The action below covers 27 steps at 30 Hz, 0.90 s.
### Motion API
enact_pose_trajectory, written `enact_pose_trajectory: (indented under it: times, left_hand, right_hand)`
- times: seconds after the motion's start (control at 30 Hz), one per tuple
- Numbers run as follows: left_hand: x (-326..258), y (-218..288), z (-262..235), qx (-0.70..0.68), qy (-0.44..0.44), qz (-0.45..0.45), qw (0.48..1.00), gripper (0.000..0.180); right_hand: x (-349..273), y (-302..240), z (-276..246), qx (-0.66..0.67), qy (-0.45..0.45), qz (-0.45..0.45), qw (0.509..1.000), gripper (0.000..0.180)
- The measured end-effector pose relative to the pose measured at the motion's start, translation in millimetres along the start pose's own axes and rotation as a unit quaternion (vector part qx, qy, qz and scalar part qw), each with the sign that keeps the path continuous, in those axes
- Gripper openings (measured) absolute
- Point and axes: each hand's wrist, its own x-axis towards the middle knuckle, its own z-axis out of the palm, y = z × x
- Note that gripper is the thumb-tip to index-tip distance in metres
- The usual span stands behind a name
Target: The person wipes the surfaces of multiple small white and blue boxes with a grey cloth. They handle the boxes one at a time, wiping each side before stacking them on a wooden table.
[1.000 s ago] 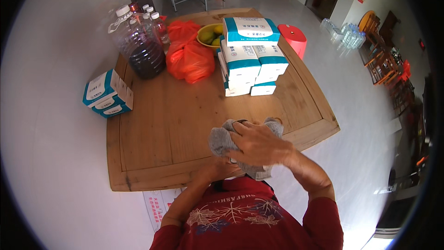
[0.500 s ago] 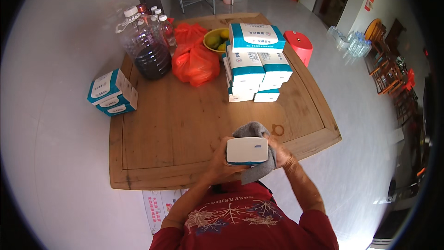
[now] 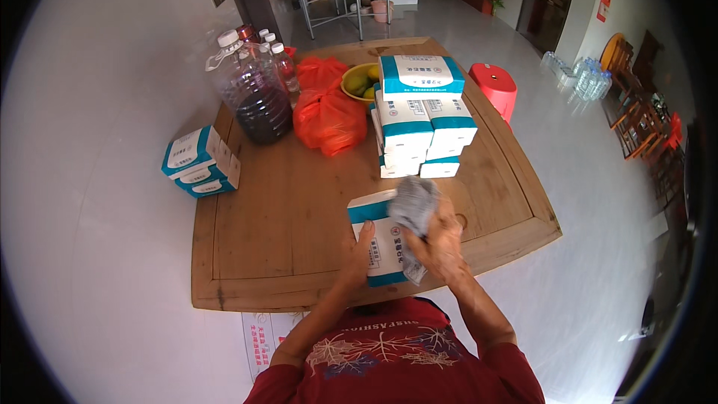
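White-and-teal box (image 3: 378,243) stands on edge at the desk's (image 3: 299,209) six o'clock rim. Left hand (image 3: 357,254) grip clasps its side; right hand (image 3: 441,243) presses a grey cloth (image 3: 413,206) against it. Judged light, rigid cardboard, slick-faced; best held across opposite edges.

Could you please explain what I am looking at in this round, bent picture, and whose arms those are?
The camera sits on a person's head and looks down through a fisheye lens, so straight edges bend. The arms from below are that person's own. The left hand holds a white-and-teal box over the wooden table; the right hand presses a grey cloth on it. Also there: a stack of similar boxes, three more boxes, a big jug of dark liquid, orange bags and a bowl of fruit.
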Motion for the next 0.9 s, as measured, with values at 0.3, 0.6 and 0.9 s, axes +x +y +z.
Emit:
enact_pose_trajectory:
  times: [0.3,0.6,0.9]
  left_hand:
    - [13.3,0.8,-6.7,-0.040,0.052,0.137,0.988,0.036]
    - [-5.3,12.3,6.0,0.090,0.028,0.112,0.989,0.039]
    - [-12.8,-1.2,-4.6,0.309,-0.062,0.244,0.917,0.060]
  right_hand:
    - [-35.7,-12.4,29.4,-0.138,-0.172,-0.153,0.963,0.027]
    - [-37.8,14.1,11.9,0.111,-0.014,0.080,0.991,0.047]
    - [39.9,-30.4,-23.2,-0.087,-0.083,-0.171,0.978,0.032]
